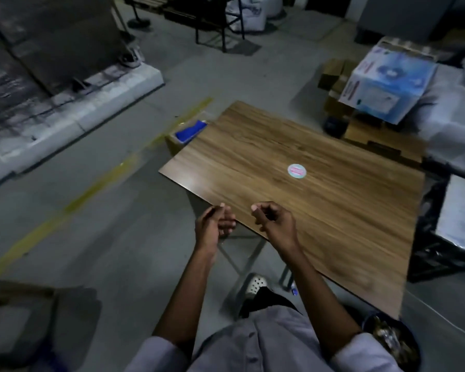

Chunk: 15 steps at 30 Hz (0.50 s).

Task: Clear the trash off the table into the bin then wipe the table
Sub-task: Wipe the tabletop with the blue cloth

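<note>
head view: the counter, a wood-grain top, carries just one small round disc, white-rimmed with pink on it, lying flat near the middle, well apart from both hands. it's too blurred to say whether it is a lid or a sticker. the left hand hovers just off the near left edge of the counter, fingers curled in toward the palm, nothing showing in it. the right hand hangs just over that same edge, curled into a loose fist, and i can see nothing held there either. the two are close but not touching. the bin stands on the floor at the counter's near right corner, by the person's right elbow, with crumpled scraps inside. at the far left corner a cardboard box sits against the counter with a blue cloth in it. a blue-and-white carton rests beyond the far right side, and a yellow line runs across the grey floor.
</note>
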Each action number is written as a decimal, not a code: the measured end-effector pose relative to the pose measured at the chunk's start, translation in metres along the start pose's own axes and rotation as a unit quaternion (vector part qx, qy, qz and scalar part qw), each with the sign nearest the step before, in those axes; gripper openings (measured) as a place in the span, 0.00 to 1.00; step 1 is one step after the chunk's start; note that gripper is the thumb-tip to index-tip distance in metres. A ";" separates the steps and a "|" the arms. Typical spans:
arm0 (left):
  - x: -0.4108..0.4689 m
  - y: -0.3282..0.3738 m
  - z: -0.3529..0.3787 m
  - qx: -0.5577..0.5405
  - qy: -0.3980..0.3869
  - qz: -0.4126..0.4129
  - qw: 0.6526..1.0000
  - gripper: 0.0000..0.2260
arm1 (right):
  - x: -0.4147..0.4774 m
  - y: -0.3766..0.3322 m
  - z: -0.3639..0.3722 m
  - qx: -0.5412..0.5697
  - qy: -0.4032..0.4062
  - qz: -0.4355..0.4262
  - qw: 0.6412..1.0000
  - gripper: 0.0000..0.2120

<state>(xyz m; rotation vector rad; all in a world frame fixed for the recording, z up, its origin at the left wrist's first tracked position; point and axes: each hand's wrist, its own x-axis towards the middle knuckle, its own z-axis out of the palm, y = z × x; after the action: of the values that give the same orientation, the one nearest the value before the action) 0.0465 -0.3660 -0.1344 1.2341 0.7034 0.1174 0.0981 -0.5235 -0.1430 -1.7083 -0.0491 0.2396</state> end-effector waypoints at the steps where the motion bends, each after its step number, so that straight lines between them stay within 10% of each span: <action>1: 0.008 0.004 -0.007 -0.003 0.005 0.003 1.000 0.11 | 0.007 -0.002 0.011 0.006 -0.020 0.001 1.000 0.02; 15: 0.217 0.118 -0.025 -0.007 0.003 0.004 1.000 0.11 | 0.216 -0.064 0.117 0.034 -0.063 0.006 0.997 0.05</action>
<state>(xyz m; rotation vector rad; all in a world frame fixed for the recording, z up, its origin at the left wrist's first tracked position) 0.2366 -0.2073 -0.1255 1.2228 0.7010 0.1320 0.2942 -0.3634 -0.1235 -1.6248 -0.1228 0.3549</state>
